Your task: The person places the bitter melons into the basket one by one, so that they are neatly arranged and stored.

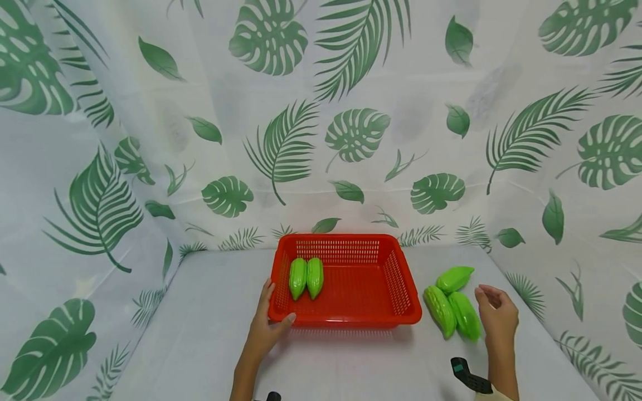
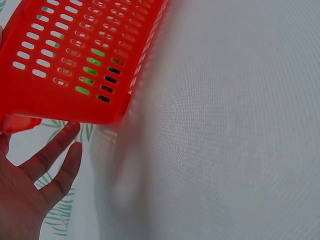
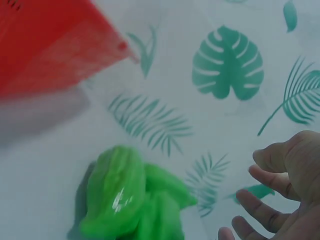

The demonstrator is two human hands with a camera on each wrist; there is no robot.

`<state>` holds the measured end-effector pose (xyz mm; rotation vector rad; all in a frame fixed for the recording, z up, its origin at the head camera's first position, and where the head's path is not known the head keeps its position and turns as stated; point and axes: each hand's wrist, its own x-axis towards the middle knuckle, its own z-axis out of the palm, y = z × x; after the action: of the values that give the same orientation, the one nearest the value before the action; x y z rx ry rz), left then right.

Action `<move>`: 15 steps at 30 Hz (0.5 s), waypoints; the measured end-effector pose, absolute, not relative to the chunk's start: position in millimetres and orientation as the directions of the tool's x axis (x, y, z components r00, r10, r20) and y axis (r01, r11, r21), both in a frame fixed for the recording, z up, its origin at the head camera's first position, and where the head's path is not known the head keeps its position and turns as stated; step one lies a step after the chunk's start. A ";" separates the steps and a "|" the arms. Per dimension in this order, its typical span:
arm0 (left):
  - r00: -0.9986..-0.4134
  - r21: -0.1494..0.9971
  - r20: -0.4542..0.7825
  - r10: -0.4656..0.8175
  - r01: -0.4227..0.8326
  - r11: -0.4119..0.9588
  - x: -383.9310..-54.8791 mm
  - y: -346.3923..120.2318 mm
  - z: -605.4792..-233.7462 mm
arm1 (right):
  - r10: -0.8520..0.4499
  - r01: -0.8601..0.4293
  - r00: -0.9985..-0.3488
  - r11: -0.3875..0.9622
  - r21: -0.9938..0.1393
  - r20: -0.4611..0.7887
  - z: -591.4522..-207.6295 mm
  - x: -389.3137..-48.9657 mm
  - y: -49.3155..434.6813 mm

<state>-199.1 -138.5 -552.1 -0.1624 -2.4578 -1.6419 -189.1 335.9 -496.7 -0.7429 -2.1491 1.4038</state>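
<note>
"Where's the fruit?"

"Two green fruits lie side by side in the basket, at its left end, narrow tips toward the person. Three more fruits are bunched on the bench, just right of the basket."

"Do those three touch?"

"They look to. Two lie nearly alongside each other; the third slants behind them, its tip pointing right."

"And the right hand?"

"Just right of the bunch, apart from it, with nothing in its grasp. The fingers are loosely bent, and the right wrist view shows small gaps between them, the thumb standing clear."

"What about the left hand?"

"At the basket's near left corner. Its thumb lies on the near rim and its fingers reach along the left side. In the left wrist view they look fairly straight and spread."

"What's the basket like?"

"Red, with slotted walls. From the left wrist you can see green through the slots."

"And round about?"

"White cloth printed with green leaves rises behind the bench and at both sides. A black gadget shows by the right wrist, beside a pale sleeve."
</note>
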 end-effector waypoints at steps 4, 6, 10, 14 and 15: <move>-0.977 0.902 0.213 -0.005 0.194 0.386 -200.0 -138.4 -552.9 | 0.656 0.250 -0.753 0.357 -0.900 0.051 -512.5 -177.8 345.1; -0.978 0.901 0.210 -0.005 0.192 0.388 -200.1 -138.5 -553.6 | 0.661 0.327 -0.750 0.387 -0.862 0.012 -516.8 -171.2 345.9; -0.977 0.904 0.215 -0.004 0.198 0.380 -199.2 -139.1 -554.5 | 0.668 0.397 -0.742 0.371 -0.840 -0.056 -531.4 -162.5 350.2; -0.978 0.905 0.210 -0.008 0.191 0.380 -199.1 -139.5 -554.5 | 0.647 0.401 -0.758 0.355 -0.844 -0.089 -544.0 -155.4 350.6; -0.978 0.905 0.206 -0.009 0.187 0.383 -199.2 -139.4 -554.2 | 0.642 0.394 -0.762 0.356 -0.848 -0.085 -546.3 -153.9 349.8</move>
<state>-199.2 -139.4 -554.2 -0.1602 -2.4603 -1.6447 -153.9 349.8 -546.3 -0.9242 -2.3585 1.3639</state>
